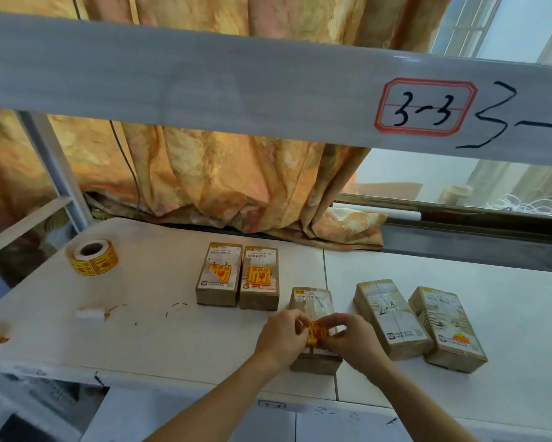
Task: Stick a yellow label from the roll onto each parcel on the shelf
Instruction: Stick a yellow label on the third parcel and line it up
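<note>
Pinching a yellow label (316, 335) with red print, both hands (285, 336) over middle parcel (312, 303)

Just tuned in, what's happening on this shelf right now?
A person is labelling parcels. Both hands, left and right, hold a yellow label over the middle parcel. The two left parcels already carry labels; so does the far right one. Its neighbour shows none. The roll sits far left.
</note>
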The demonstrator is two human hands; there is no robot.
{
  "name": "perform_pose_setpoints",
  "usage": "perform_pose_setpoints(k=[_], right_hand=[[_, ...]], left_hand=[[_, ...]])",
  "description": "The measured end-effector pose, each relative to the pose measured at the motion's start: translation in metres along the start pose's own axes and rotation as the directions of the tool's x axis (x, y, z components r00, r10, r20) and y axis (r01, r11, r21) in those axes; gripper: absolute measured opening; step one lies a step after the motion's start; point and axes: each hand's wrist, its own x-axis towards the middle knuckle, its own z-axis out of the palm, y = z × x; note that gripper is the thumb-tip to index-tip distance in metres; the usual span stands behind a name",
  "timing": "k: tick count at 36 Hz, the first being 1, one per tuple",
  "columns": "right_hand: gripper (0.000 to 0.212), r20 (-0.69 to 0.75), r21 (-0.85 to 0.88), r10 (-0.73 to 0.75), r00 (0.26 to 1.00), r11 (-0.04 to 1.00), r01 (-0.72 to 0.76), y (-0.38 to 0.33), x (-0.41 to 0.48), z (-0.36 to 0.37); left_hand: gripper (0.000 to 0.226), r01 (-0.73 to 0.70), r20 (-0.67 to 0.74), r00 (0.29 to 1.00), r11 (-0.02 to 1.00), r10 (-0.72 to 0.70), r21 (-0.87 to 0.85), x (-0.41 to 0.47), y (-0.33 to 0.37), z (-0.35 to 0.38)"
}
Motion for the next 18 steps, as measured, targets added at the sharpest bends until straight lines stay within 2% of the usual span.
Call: perform_pose_setpoints(k=[6,18], right_hand=[[0.02,0.008,-0.065,-0.019,1.0,0.998,0.02,0.0028,0.0,0.0038],[0.021,-0.018,-0.006,-0.055,0.998,0.998,0.055,0.0063,-0.0013,0.0103]], left_hand=[[0.019,0.002,-0.033,0.999,0.999,-0.001,0.036,-0.0055,-0.0049,0.0046],[0.026,-0.05,0.01,0.999,0.998,0.05,0.04,-0.0092,-0.0075,0.0097]])
